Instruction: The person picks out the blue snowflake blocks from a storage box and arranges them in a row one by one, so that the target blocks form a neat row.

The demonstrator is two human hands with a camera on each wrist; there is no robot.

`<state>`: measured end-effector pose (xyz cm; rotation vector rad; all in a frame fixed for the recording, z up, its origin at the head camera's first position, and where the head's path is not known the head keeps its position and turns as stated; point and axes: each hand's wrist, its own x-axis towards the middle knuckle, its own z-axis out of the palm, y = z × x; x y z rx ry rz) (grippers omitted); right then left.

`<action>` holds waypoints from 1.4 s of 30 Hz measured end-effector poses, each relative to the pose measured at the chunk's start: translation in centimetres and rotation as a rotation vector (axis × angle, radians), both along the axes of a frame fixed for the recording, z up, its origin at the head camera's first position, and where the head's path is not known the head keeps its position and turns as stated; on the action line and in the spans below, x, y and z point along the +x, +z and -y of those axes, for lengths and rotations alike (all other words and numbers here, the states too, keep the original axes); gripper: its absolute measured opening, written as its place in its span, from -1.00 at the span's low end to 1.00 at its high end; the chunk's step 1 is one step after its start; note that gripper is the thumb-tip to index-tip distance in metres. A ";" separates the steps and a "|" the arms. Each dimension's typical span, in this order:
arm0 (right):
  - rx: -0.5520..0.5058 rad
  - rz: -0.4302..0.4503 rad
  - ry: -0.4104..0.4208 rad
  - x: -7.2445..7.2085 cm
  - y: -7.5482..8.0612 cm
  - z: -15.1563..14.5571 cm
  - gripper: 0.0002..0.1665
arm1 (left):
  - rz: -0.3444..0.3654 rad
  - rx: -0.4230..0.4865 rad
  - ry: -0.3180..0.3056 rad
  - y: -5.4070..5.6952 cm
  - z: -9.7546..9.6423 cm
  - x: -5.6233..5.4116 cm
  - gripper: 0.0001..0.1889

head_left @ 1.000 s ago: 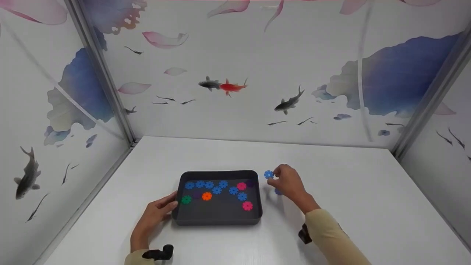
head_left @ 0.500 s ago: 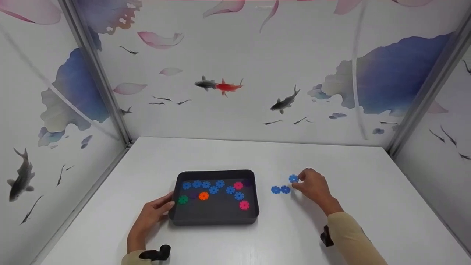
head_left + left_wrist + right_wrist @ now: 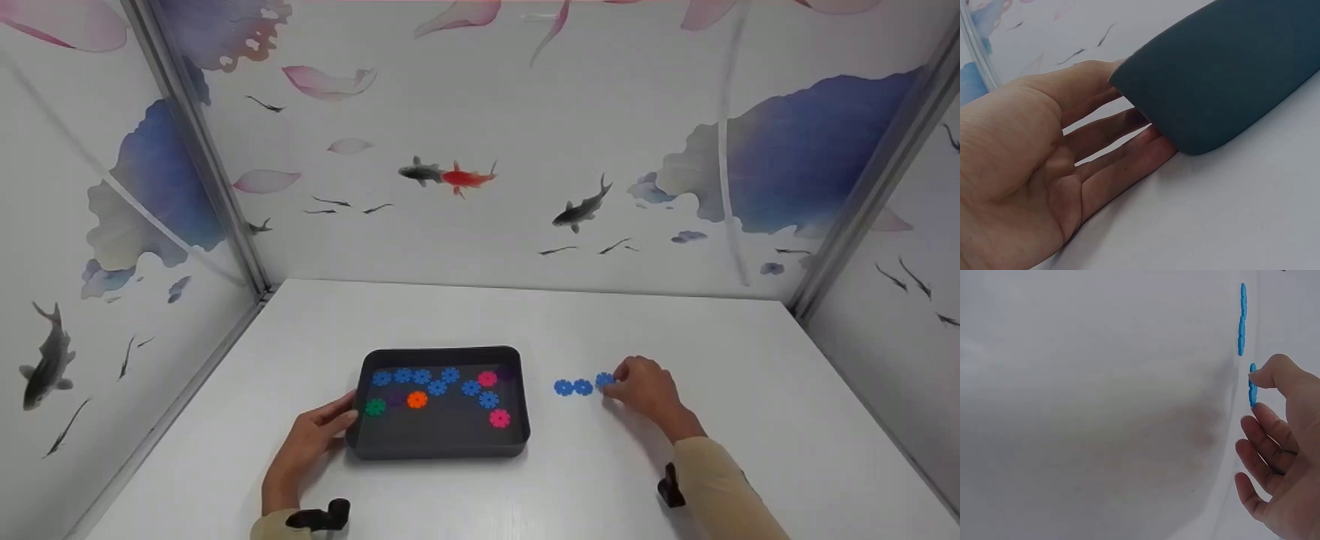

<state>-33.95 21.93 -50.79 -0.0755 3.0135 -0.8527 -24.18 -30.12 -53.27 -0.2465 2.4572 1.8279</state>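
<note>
Half a second earlier, the blue piece in your right hand was higher in the head view, above the line of the first blue piece and the second blue piece. By this moment you had lowered it almost level with them, right of centre in the frame. The right wrist view showed a small gap before the pair, so I judged your row of three nearly formed, its last piece unplaced. You pinched that piece between thumb and forefinger, your other fingers loosely bent. Your left hand, lower left in the frame, held the left edge of the tray, thumb at the rim, as it had throughout.

The pieces were thin, flat discs with notched, petal-like edges, probably plastic; edge-on they looked like slim strips. The tray was dark, smooth and matt, with rounded corners and low walls. In its upper half lay blue discs; an orange disc and a green disc lay farther left, and a pink disc at the lower right. The white table had a faint sheen.
</note>
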 end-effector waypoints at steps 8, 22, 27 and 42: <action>-0.015 0.009 0.012 0.2 -0.8 0.0 -0.66 | 0.000 0.001 -0.004 0.0 0.1 0.1 -0.40; -0.056 -0.004 0.031 0.5 -0.1 1.1 -0.58 | -0.005 0.026 0.005 -0.3 0.1 0.1 -0.42; -0.100 -0.042 0.070 0.5 0.9 2.8 -0.55 | -0.018 0.042 0.002 -0.4 0.2 0.1 -0.42; -0.288 -0.134 0.215 1.3 2.6 10.2 -0.57 | -0.025 0.016 0.009 -0.3 0.2 -0.1 -0.43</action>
